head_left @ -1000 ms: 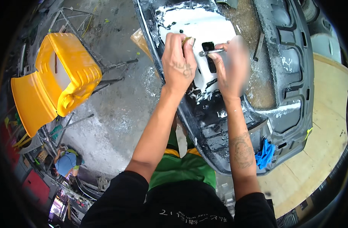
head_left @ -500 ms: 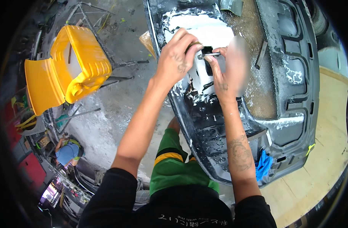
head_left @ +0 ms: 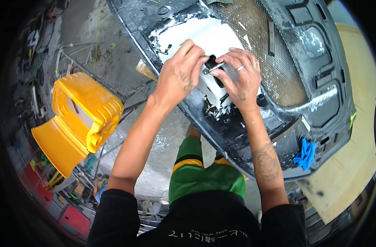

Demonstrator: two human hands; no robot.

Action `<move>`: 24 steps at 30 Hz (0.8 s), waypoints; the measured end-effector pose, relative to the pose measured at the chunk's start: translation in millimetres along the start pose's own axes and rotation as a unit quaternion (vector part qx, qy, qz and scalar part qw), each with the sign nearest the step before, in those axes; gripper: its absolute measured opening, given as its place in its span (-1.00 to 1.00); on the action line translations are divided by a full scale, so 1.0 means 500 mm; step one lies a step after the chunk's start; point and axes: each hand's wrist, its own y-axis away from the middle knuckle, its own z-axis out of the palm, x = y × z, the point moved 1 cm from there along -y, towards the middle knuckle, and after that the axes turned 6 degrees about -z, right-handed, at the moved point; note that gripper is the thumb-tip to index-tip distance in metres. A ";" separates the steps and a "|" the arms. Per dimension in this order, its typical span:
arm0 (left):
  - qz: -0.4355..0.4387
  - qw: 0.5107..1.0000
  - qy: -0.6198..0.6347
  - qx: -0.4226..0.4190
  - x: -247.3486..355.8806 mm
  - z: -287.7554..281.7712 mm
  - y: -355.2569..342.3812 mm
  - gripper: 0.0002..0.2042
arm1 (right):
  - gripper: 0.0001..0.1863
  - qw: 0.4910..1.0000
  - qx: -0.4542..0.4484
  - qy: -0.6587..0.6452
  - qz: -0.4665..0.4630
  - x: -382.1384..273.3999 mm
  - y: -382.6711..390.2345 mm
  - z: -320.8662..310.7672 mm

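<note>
A person in a black shirt and green shorts leans over a dark car bumper (head_left: pixel 253 136) lying inner side up across a wooden board (head_left: pixel 352 164). Both bare hands meet over a small black opening in a white, filler-coated patch (head_left: pixel 204 37) near the bumper's upper middle. The left hand (head_left: pixel 180 76) is pinched shut, fingertips pressed on a small round metal fitting (head_left: pixel 205 71) at the edge of that opening. The right hand (head_left: pixel 237 78), wearing rings, grasps a slim silver tool (head_left: pixel 216 66) between thumb and forefinger, its end touching the same fitting. A tan mesh grille (head_left: pixel 262 53) fills the bumper section just right of the hands. A crumpled blue glove or cloth (head_left: pixel 305 154) lies on the bumper's lower right edge, well apart from the hands.

On the stained concrete floor to the left stands a yellow plastic container (head_left: pixel 83 113), tipped on its side on a thin wire frame, its open face turned toward the viewer; what it holds cannot be made out. Beyond it, along the lower left rim, red boxes (head_left: pixel 68 218) and scattered small items sit in clutter too blurred to identify. No label or sign is distinct enough to describe.
</note>
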 end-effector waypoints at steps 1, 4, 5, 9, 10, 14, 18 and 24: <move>0.001 1.000 0.006 0.000 0.001 -0.003 0.013 -0.92 | -0.63 1.000 0.001 -0.004 -0.006 0.005 -0.001 -0.002; 0.011 1.000 -0.008 -0.015 -0.015 -0.021 0.018 -0.92 | -0.62 1.000 -0.009 0.007 -0.008 -0.012 0.005 0.003; 0.035 0.999 -0.028 0.010 -0.022 -0.014 -0.004 -0.93 | -0.61 1.000 -0.010 0.001 0.000 -0.011 -0.001 0.001; 0.022 0.999 0.020 0.037 -0.021 -0.034 -0.010 -0.93 | -0.72 1.000 -0.004 -0.013 0.002 -0.008 0.002 -0.010; 0.027 1.000 -0.005 0.012 -0.019 -0.028 -0.009 -0.92 | -0.76 1.000 -0.001 -0.014 -0.003 -0.005 0.003 -0.008; 0.056 0.993 -0.089 -0.055 -0.012 -0.020 -0.018 -0.89 | -0.85 1.000 0.026 -0.012 0.001 -0.013 -0.002 0.001; 0.065 0.986 -0.116 -0.097 -0.012 -0.025 -0.022 -0.91 | -0.84 0.997 0.072 -0.021 0.004 -0.002 0.002 0.005; 0.078 0.985 -0.111 -0.103 -0.013 -0.032 -0.006 -0.91 | -0.81 0.996 0.084 -0.021 0.008 -0.009 0.016 0.012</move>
